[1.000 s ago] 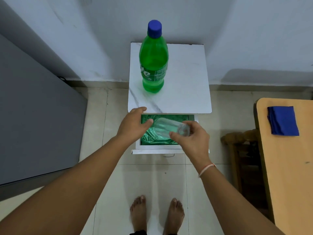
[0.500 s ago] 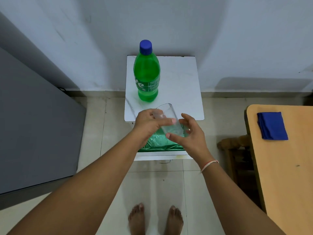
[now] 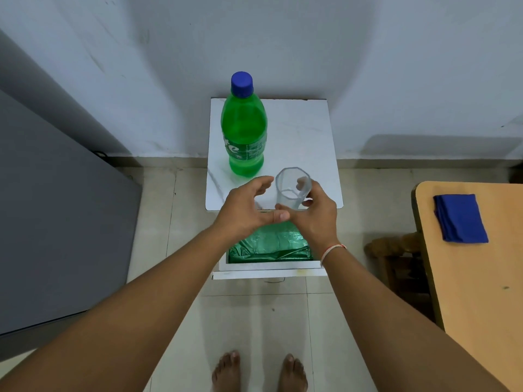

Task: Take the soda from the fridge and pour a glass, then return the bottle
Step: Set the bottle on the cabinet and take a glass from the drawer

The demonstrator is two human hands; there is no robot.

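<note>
The right hand is gripping the glass, its fingers curling round the far side and the thumb pressing the near side low down. The glass is standing upright, mouth up and empty, over the front edge of the white table; whether its base is touching the top cannot be told. The left hand is hovering just beside the glass with fingers spread and loosely bent, holding nothing, its thumb lying close to the right thumb. The bottle, green with its blue cap on, is standing upright on the table behind the hands. Below them the drawer is sitting pulled out, lined with green plastic.
</note>
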